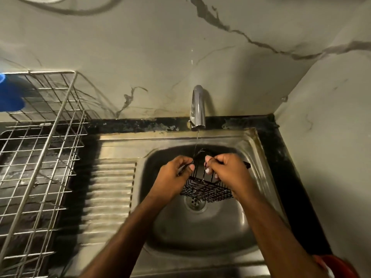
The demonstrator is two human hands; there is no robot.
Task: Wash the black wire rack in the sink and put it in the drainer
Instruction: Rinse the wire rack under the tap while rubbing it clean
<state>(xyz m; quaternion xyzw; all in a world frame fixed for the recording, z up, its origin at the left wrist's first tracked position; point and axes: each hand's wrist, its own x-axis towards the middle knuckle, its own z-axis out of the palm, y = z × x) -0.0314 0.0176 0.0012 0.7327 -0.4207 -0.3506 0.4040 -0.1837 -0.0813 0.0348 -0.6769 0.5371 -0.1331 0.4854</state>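
A small black wire rack [204, 189] hangs over the steel sink [200, 233], just above the drain. My left hand [172, 175] grips its left edge and my right hand [226, 169] grips its upper right wires. A thin stream of water falls from the chrome tap [198, 109] onto the rack's top wire between my hands. The metal wire drainer [40, 149] stands on the counter to the left of the sink.
A ribbed steel draining board [108, 189] lies between sink and drainer. A blue object [10, 95] sits at the drainer's far left corner. Marble walls close in behind and on the right. Something red [339, 267] shows at the bottom right edge.
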